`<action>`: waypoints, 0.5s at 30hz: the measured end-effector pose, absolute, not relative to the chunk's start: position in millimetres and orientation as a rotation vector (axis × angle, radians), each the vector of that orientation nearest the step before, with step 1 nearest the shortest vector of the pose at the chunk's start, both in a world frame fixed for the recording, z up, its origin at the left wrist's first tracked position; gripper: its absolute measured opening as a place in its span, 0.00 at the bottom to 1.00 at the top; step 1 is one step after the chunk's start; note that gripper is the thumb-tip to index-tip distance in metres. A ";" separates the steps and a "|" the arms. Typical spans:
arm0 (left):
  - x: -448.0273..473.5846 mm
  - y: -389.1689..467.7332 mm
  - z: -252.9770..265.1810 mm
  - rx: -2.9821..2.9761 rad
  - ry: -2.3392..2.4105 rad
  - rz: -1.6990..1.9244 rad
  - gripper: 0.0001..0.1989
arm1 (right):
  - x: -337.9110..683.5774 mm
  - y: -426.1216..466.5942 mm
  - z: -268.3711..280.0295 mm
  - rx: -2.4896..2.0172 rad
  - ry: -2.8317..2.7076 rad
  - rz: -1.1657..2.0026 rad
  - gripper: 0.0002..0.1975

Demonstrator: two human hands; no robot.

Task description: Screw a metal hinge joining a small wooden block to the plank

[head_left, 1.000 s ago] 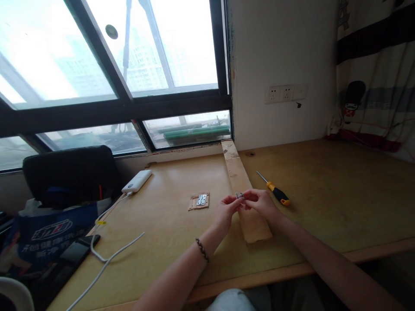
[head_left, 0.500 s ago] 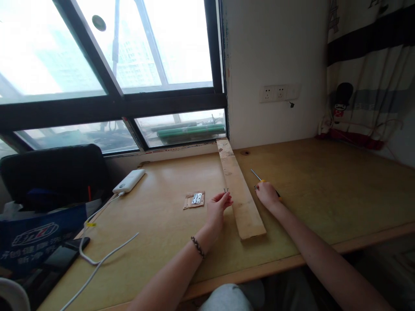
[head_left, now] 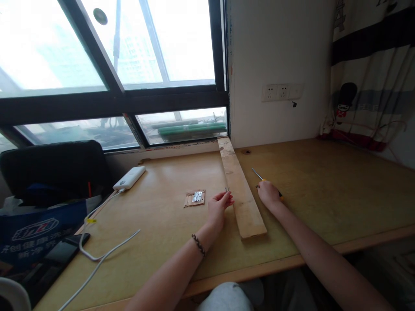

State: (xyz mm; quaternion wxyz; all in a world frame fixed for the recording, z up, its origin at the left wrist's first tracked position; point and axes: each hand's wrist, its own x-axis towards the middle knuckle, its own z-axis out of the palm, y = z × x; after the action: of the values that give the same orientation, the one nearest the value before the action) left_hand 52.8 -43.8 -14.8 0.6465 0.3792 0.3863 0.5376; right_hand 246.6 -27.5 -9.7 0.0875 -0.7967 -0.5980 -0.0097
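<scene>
Between thumb and fingertips, my left hand [head_left: 221,204] pinches small metal screws [head_left: 227,189], their thin ends pointing up. It is at the left edge of a long wooden board [head_left: 241,190] that lies lengthwise away from me. Right of the board, my right hand [head_left: 269,195] is closed round a screwdriver [head_left: 257,173] with a yellow and black handle, its steel shaft pointing up and left. Something small and dark shows by that hand's fingers, too small to name. A metal hinge [head_left: 198,196] rests on a torn piece of cardboard [head_left: 188,200] left of my left hand.
On the table [head_left: 162,250], a white power bank [head_left: 130,178] with a white cable [head_left: 94,270] lies to the left. A phone [head_left: 61,261] is by the left edge. A window and a wall socket [head_left: 277,92] are behind; a black chair back [head_left: 55,168] stands left.
The view has shifted slightly. The screws in my left hand have turned a little and look closer together. My right hand still holds the screwdriver in nearly the same place.
</scene>
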 end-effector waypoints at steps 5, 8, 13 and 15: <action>53.0 -43.3 -15.5 0.862 0.898 1.223 0.16 | 248.8 -24.4 -8.6 -2.441 -1.726 -0.116 0.14; 53.2 -43.0 -15.8 0.861 0.906 1.222 0.17 | 250.6 -23.2 -9.3 -2.451 -1.703 -0.139 0.15; 53.3 -43.1 -14.6 0.852 0.917 1.216 0.16 | 253.2 -21.6 -10.7 -2.457 -1.668 -0.132 0.14; 52.8 -43.1 -14.1 0.861 0.911 1.214 0.17 | 254.5 -22.7 -8.7 -2.438 -1.647 -0.124 0.13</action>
State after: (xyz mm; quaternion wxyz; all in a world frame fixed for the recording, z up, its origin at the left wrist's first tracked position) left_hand 52.8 -43.1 -14.1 0.6428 0.3778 0.4000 0.5330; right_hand 254.5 -22.7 -8.7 0.0982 -0.8240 -0.5565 -0.0421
